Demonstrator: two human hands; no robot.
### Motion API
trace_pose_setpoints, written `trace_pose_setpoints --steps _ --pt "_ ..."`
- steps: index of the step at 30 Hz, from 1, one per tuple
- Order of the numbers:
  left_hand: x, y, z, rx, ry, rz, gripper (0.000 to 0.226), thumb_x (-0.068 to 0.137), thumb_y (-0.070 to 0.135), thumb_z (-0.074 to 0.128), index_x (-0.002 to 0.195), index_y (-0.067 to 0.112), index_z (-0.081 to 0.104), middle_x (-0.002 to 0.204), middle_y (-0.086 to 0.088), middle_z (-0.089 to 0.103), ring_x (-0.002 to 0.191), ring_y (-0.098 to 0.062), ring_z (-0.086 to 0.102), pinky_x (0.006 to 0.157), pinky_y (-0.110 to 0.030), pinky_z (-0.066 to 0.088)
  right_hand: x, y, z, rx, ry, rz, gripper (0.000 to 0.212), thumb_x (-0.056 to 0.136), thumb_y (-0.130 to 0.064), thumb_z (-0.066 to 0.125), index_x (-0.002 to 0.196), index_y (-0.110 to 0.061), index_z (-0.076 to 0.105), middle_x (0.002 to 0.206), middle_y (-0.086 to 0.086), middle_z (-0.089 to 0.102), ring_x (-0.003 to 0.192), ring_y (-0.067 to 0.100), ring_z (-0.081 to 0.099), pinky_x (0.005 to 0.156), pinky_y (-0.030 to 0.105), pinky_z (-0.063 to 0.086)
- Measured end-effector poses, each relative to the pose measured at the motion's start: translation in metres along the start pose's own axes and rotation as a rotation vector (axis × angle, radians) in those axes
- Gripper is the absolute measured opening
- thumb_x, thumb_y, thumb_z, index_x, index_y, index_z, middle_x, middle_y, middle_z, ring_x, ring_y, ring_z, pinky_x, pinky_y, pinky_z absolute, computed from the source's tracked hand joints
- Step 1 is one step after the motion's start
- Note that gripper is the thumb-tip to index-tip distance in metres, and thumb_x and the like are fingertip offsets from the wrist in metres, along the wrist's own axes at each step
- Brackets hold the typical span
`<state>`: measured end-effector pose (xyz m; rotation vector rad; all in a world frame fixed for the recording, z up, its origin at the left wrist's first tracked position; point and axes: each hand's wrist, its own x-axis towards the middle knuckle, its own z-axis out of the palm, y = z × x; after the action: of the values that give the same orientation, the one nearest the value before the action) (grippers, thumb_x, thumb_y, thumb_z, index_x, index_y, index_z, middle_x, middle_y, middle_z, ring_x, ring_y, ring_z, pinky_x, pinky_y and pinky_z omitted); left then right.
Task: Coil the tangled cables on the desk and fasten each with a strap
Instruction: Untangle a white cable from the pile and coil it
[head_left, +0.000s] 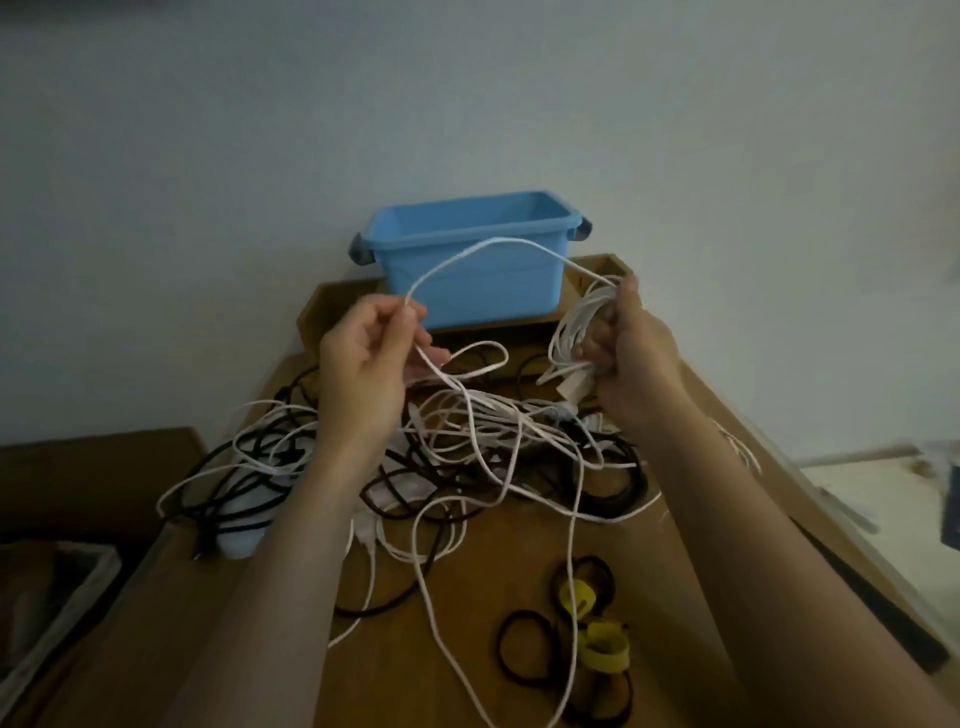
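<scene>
1. Two hands are raised above the surface with one white cable (498, 241) strung between them in a high arc.
2. The left hand (363, 358) pinches that cable between thumb and fingertips, its other fingers loosely curled; below the pinch the cable drops into the pile.
3. The right hand (628, 353) has its fingers curled round a coil (569, 332) of the same cable, several loops hanging from the grip, with a pale plug end sticking out beneath them.
4. Under and between both hands lies the tangle (467, 447), white and black cables crossing one another and spreading towards the left edge of the surface (519, 545).
5. One white strand runs from the tangle towards the near edge, passing over the straps.
6. The yellow straps (605, 649) lie near the front right of the surface, curled up, with black straps (621, 693) in loops around and beside them.
7. A blue bin (467, 249) with grey handles stands at the far end, behind the arc of cable and against the pale wall (467, 93).
8. A cloth-lined basket (52, 582) sits low to the left, off the surface.
</scene>
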<state>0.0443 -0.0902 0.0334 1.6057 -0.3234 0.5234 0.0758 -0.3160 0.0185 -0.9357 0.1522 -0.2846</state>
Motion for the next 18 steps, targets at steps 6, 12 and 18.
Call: trace_pose_setpoints --steps 6,12,18 --pt "0.006 0.023 -0.026 -0.205 0.231 0.044 0.021 0.107 0.024 0.050 0.098 0.018 0.068 0.065 0.007 0.047 0.049 -0.009 0.036 0.043 -0.022 0.032 -0.017 0.023 0.015 -0.150 -0.097 0.018 0.035 0.107 -0.038 0.047 0.078 -0.020 0.053 0.051 -0.008 0.041 0.045 0.008 0.035 0.057 0.027 0.039" --pt "0.007 -0.010 -0.037 0.412 0.254 0.135 0.015 0.099 0.024 0.065 0.106 0.019 0.076 0.076 0.013 0.067 0.064 0.000 0.059 0.057 -0.017 0.047 -0.013 0.027 0.010 0.108 -0.060 0.263 0.049 0.106 -0.040 0.048 0.061 -0.021 0.046 0.048 -0.007 0.030 0.039 0.010 0.025 0.051 0.026 0.034" --pt "0.003 -0.034 -0.024 0.917 -0.035 -0.026 0.013 0.097 0.037 0.065 0.101 0.029 0.074 0.084 0.016 0.068 0.070 0.003 0.056 0.055 -0.020 0.039 -0.006 0.011 0.006 0.404 -0.169 0.319 0.049 0.107 -0.046 0.041 0.066 -0.019 0.046 0.052 -0.008 0.027 0.043 0.009 0.025 0.059 0.026 0.040"
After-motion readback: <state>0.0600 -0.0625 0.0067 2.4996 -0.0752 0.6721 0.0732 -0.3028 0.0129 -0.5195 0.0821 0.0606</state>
